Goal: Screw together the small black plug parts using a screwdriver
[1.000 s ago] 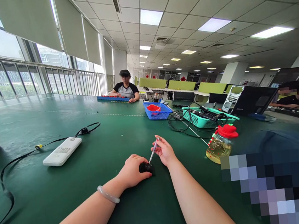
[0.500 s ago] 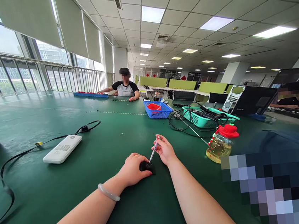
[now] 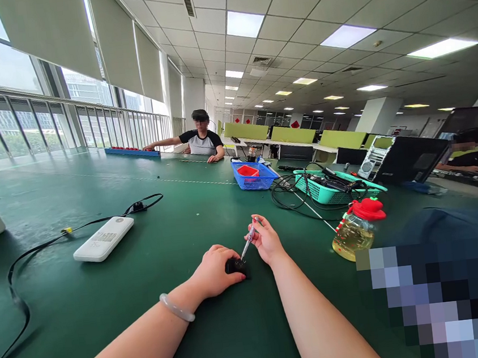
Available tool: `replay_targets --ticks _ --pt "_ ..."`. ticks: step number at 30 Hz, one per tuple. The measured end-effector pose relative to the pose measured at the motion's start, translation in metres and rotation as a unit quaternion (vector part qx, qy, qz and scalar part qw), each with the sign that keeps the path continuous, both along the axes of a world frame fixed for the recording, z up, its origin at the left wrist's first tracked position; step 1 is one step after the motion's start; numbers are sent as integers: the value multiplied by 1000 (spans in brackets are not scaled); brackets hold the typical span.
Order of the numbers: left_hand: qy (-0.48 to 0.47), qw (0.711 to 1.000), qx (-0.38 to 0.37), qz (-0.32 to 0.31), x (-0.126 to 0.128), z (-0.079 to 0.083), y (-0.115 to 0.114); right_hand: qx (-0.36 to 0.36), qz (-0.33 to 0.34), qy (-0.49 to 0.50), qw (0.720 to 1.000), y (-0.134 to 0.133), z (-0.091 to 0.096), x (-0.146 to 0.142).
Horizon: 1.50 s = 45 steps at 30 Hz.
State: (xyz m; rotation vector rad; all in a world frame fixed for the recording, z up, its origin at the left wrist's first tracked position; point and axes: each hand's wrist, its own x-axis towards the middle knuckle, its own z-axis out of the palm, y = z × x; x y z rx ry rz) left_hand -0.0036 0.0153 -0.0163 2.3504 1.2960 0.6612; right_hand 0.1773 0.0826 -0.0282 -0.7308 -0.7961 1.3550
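My left hand (image 3: 216, 269), with a pale bangle on its wrist, is closed round a small black block-like object (image 3: 235, 266) on the green table and steadies it between thumb and fingers. Small bright spots show on top of the block; its exact kind I cannot make out. My right hand (image 3: 266, 240) pinches a slim screwdriver (image 3: 248, 244) near its upper end. The screwdriver slants down to the left, and its metal tip meets the top of the black block.
A white power bank (image 3: 104, 239) and a black strap (image 3: 37, 250) lie to the left. On the right are a red-lidded bottle (image 3: 353, 238), a green basket of cables (image 3: 326, 194) and a blue basket (image 3: 256, 183). Across the table sits a person (image 3: 203, 140) by a long blue tray (image 3: 132, 152).
The person opposite has stretched an arm out and the blue tray has slid left. My view has shifted slightly; both my hands keep the same hold, the screwdriver tip still on the block.
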Motion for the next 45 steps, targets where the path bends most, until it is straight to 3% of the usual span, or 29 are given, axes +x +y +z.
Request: replay_targets --ticks 18,25,45 --pt "3 1000 -4 3 0 2 -1 10 9 1 1000 -2 3 0" --pt "9 1000 -11 2 1 4 -2 -2 -25 18 1000 0 1 2" --pt "0 1000 -6 1 -1 1 0 -38 8 -7 999 0 -2 -1"
